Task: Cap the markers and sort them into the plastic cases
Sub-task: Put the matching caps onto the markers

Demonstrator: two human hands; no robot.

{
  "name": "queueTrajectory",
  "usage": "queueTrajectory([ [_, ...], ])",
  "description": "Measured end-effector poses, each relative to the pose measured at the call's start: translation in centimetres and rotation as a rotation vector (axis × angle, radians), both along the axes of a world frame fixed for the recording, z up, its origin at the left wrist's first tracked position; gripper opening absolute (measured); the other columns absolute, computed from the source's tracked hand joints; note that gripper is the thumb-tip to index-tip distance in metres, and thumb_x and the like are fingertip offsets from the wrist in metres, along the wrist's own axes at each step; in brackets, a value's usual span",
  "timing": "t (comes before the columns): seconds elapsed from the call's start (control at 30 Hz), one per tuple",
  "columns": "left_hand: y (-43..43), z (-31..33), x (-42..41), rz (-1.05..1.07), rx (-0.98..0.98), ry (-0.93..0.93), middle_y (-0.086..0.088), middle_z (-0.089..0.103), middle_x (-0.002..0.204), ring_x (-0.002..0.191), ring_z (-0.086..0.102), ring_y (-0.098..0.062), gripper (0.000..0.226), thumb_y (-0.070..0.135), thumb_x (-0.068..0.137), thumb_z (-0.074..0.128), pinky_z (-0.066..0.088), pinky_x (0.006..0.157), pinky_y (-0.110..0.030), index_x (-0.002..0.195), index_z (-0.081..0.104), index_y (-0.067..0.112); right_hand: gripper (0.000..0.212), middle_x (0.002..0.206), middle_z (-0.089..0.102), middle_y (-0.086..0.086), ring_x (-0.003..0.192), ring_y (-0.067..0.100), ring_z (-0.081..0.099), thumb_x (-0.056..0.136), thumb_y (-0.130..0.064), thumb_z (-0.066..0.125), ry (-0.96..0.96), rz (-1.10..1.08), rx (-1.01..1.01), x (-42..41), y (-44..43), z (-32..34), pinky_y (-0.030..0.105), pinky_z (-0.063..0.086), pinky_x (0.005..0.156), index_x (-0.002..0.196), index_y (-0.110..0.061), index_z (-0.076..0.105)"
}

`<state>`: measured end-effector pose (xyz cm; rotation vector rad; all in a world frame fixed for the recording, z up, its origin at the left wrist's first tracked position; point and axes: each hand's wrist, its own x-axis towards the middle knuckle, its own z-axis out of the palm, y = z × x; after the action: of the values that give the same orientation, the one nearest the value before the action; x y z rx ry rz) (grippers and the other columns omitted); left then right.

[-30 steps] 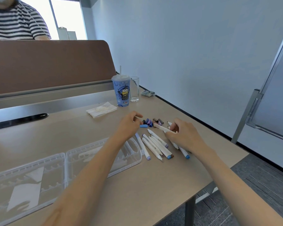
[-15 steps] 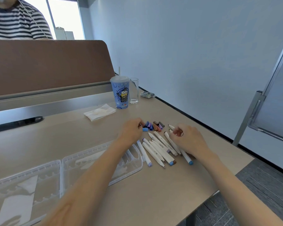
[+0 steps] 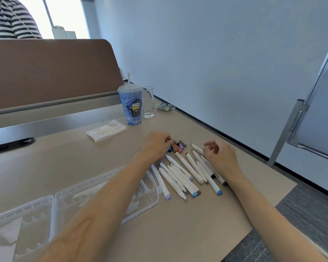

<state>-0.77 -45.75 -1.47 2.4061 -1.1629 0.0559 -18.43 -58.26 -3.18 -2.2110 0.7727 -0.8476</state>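
Markers [image 3: 186, 173], white-barrelled and about a dozen, lie side by side in a loose fan on the table [image 3: 178, 233], just right of the cases and between the two forearms. Most point away from the person; several show bare tips, and others carry blue, lilac, brown or black ends.

At the table's far edge stands a brown divider [image 3: 51, 70], with a person in a striped shirt [image 3: 8, 19] behind it. A whiteboard [image 3: 320, 110] on a metal frame stands off to the right.

Two clear cases [image 3: 45, 210] lie open at near left, joined side to side, and the left forearm crosses over the right one.

The left hand [image 3: 155, 143] rests on the table with fingers curled down into the pile of loose caps; I cannot tell whether it pinches one. The right hand [image 3: 220, 156] hovers over the rightmost markers, fingers loosely curled, with nothing seen between them.

A blue cartoon cup [image 3: 131, 106] with a straw stands beyond the hands, with a glass [image 3: 148, 103] just beside it. A napkin [image 3: 106, 130] lies left of the cup. The caps [image 3: 179, 145], in brown, lilac, grey and blue, cluster at the far end of the markers.
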Motion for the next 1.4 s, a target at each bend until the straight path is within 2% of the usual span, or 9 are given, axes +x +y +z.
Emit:
queueTrajectory([
  [0.13, -0.3, 0.0, -0.1, -0.008, 0.027, 0.036, -0.002, 0.066, 0.099, 0.094, 0.058, -0.019, 0.021, 0.034, 0.092, 0.059, 0.050, 0.085, -0.038, 0.099, 0.070, 0.018, 0.009, 0.083, 0.060, -0.010, 0.079, 0.008, 0.055, 0.089, -0.018, 0.060, -0.057, 0.003, 0.034, -0.3, -0.1, -0.2, 0.023, 0.045, 0.067, 0.094, -0.025, 0.063],
  [0.3, -0.3, 0.4, 0.0, -0.015, 0.017, 0.079, -0.001, 0.066, 0.105, 0.096, 0.057, -0.018, 0.014, 0.022, 0.093, 0.057, 0.048, 0.083, -0.033, 0.099, 0.070, 0.022, 0.010, 0.083, 0.060, -0.010, 0.079, 0.009, 0.055, 0.089, -0.018, 0.060, -0.066, 0.010, 0.034, -0.5, 0.0, -0.2, 0.027, 0.048, 0.071, 0.096, -0.024, 0.064],
  [0.47, 1.6, 0.8, 0.8, 0.022, 0.012, 0.075, -0.003, 0.067, 0.105, 0.094, 0.056, -0.016, 0.022, 0.010, 0.091, 0.053, 0.042, 0.075, -0.026, 0.102, 0.068, 0.020, 0.010, 0.080, 0.059, -0.011, 0.073, 0.008, 0.053, 0.087, -0.016, 0.060, -0.085, 0.025, 0.035, -0.6, 0.0, -0.3, 0.020, 0.043, 0.064, 0.094, -0.024, 0.064],
  [0.67, 3.5, 0.8, 0.9, -0.026, 0.057, 0.074, -0.002, 0.067, 0.114, 0.107, 0.058, -0.017, 0.027, 0.004, 0.090, 0.054, 0.040, 0.085, -0.022, 0.108, 0.070, 0.015, 0.010, 0.078, 0.060, -0.012, 0.071, 0.009, 0.053, 0.086, -0.016, 0.062, -0.068, 0.055, 0.000, -0.6, 0.1, -0.3, 0.022, 0.042, 0.063, 0.091, -0.024, 0.064],
  [0.97, 4.0, 0.8, 0.5, 0.007, 0.120, 0.058, 0.002, 0.065, 0.115, 0.104, 0.056, -0.016, 0.023, 0.019, 0.087, 0.065, 0.039, 0.082, -0.023, 0.110, 0.068, 0.021, 0.011, 0.079, 0.060, -0.011, 0.073, 0.011, 0.054, 0.088, -0.017, 0.062, -0.069, 0.088, 0.006, -0.8, 0.3, -0.3, 0.021, 0.043, 0.063, 0.089, -0.028, 0.062],
  [1.13, 3.6, 0.6, 0.4, 0.007, 0.211, -0.049, -0.001, 0.063, 0.117, 0.106, 0.055, -0.018, 0.024, 0.031, 0.091, 0.062, 0.043, 0.087, -0.029, 0.111, 0.066, 0.019, 0.012, 0.077, 0.060, -0.011, 0.070, 0.010, 0.053, 0.087, -0.017, 0.063, -0.070, 0.096, -0.002, -0.8, 0.3, -0.2, 0.020, 0.041, 0.062, 0.087, -0.029, 0.062],
  [1.23, 3.5, 0.7, 0.3, -0.024, 0.253, -0.060, -0.003, 0.061, 0.119, 0.108, 0.054, -0.020, 0.027, 0.031, 0.093, 0.060, 0.044, 0.090, -0.032, 0.115, 0.063, 0.018, 0.011, 0.078, 0.060, -0.009, 0.071, 0.010, 0.053, 0.087, -0.016, 0.062, -0.085, 0.094, 0.019, -0.8, 0.4, -0.2, 0.020, 0.042, 0.062, 0.088, -0.027, 0.063],
  [1.4, 3.6, 1.1, -0.2, -0.061, 0.321, -0.198, -0.004, 0.058, 0.117, 0.111, 0.051, -0.022, 0.027, 0.031, 0.095, 0.055, 0.043, 0.091, -0.034, 0.115, 0.061, 0.015, 0.010, 0.085, 0.063, -0.005, 0.080, 0.014, 0.057, 0.089, -0.016, 0.060, -0.120, 0.080, 0.071, -0.9, 0.3, 0.0, 0.017, 0.043, 0.064, 0.092, -0.024, 0.065],
])
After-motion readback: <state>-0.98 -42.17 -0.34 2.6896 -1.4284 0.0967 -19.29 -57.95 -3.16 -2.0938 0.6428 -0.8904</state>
